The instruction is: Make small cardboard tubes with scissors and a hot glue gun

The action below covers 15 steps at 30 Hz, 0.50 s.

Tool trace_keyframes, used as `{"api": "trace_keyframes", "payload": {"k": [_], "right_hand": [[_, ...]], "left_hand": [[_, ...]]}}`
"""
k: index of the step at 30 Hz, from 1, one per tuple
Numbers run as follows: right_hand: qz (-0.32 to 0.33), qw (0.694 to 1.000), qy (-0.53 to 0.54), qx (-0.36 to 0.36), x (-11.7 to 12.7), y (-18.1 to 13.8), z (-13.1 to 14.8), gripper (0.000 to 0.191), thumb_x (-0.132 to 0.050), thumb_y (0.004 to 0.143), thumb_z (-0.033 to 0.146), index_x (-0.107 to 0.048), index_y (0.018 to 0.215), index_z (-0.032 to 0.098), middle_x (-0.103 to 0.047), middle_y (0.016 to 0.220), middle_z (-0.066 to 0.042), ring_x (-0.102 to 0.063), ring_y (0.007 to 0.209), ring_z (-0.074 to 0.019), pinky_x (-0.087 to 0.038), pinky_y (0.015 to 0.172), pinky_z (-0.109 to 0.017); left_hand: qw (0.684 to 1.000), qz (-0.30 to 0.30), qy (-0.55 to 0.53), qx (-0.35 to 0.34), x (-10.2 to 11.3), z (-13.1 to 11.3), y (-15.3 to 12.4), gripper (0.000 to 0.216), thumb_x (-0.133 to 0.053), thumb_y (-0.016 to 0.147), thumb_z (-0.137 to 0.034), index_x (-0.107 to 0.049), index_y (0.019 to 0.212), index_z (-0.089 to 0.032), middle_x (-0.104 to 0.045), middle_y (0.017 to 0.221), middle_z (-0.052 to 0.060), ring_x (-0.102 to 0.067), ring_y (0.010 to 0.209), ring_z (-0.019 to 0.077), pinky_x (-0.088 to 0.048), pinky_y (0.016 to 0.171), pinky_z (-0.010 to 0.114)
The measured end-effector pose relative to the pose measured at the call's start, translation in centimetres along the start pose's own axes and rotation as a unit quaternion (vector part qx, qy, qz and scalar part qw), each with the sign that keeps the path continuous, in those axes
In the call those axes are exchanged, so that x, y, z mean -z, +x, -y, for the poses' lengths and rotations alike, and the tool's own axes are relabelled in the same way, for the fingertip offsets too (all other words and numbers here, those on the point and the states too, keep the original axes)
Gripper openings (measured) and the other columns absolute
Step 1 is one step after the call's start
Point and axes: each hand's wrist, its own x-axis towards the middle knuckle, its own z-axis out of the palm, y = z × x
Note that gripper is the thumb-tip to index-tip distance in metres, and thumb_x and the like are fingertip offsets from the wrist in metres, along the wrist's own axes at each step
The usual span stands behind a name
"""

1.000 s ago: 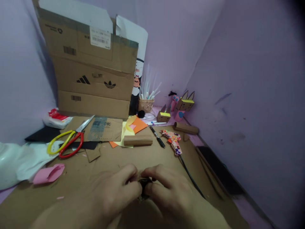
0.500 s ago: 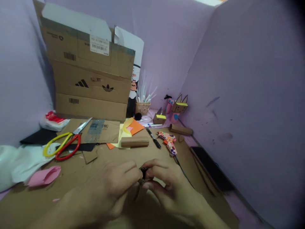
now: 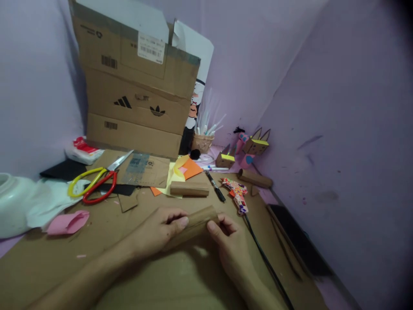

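Lilac walls (image 3: 338, 86) (scuffed), cardboard-covered surface (image 3: 180, 284), seemingly dim light

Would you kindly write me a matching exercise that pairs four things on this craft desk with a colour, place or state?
Things:
1. scissors
2. nearest cardboard roll
3. marker
4. folded paper at front left

Descriptions:
A. pink
B. black, beside the glue gun
C. yellow and red handles
D. gripped by the left hand and right hand

Pairs: 1-C, 2-D, 3-B, 4-A.

Cardboard-covered table (image 3: 97, 258) with scissors (image 3: 93, 187), pink paper (image 3: 66, 221), black marker (image 3: 215, 187), patterned glue gun (image 3: 237, 193), cardboard block (image 3: 189, 189)
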Motion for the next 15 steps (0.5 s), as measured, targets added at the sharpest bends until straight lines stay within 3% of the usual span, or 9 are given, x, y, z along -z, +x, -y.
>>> {"api": "trace_keyframes", "payload": {"k": [3, 5, 7, 11, 15], "right_hand": [[0.027, 0.998, 0.044, -0.031, -0.8, -0.1, -0.3, 0.035, -0.078, 0.060, 0.035, -0.061, 0.085, 0.018, -0.065, 0.082, -0.004, -0.061, 0.075, -0.0192, -0.051, 0.065, -0.029], [-0.004, 0.996, 0.085, -0.025, -1.2, 0.0, -0.2, 0.060, -0.081, 0.055, 0.035, -0.052, 0.106, 0.023, -0.061, 0.108, -0.007, -0.063, 0.085, -0.0217, -0.054, 0.068, -0.032], [-0.014, 0.993, 0.114, -0.036, -1.5, 0.0, -0.2, 0.069, -0.080, 0.057, 0.036, -0.044, 0.116, 0.026, -0.054, 0.121, -0.009, -0.063, 0.090, -0.0230, -0.055, 0.069, -0.034], [0.080, 0.987, 0.115, -0.079, -1.3, -0.2, -0.2, 0.049, -0.074, 0.066, 0.037, -0.054, 0.108, 0.022, -0.063, 0.106, -0.009, -0.062, 0.096, -0.0248, -0.053, 0.078, -0.036], [0.077, 0.992, 0.079, -0.066, -0.9, -0.4, -0.7, 0.033, -0.074, 0.068, 0.034, -0.062, 0.095, 0.020, -0.067, 0.087, -0.004, -0.064, 0.081, -0.0190, -0.053, 0.072, -0.029]], "left_hand": [[0.998, -0.049, -0.019, -0.022, -1.1, 0.5, -0.1, 0.034, -0.045, 0.086, -0.040, -0.061, 0.101, -0.014, -0.068, 0.093, 0.006, -0.061, 0.087, 0.0218, -0.046, 0.077, 0.031], [0.996, -0.077, -0.035, -0.043, -1.7, 0.5, -0.2, 0.032, -0.045, 0.087, -0.036, -0.058, 0.108, -0.015, -0.066, 0.104, 0.007, -0.060, 0.095, 0.0218, -0.045, 0.083, 0.031], [0.994, -0.096, -0.030, -0.047, -2.3, 0.5, -0.3, 0.033, -0.045, 0.087, -0.032, -0.054, 0.115, -0.017, -0.063, 0.114, 0.008, -0.058, 0.102, 0.0218, -0.043, 0.088, 0.032], [0.993, -0.106, 0.009, -0.058, -3.0, 0.6, -0.5, 0.035, -0.045, 0.086, -0.027, -0.052, 0.119, -0.018, -0.060, 0.121, 0.008, -0.056, 0.107, 0.0210, -0.042, 0.092, 0.031], [0.991, -0.108, 0.028, -0.069, -3.3, 0.9, -0.6, 0.034, -0.046, 0.085, -0.024, -0.052, 0.118, -0.019, -0.061, 0.120, 0.008, -0.056, 0.107, 0.0199, -0.042, 0.092, 0.031]]}}
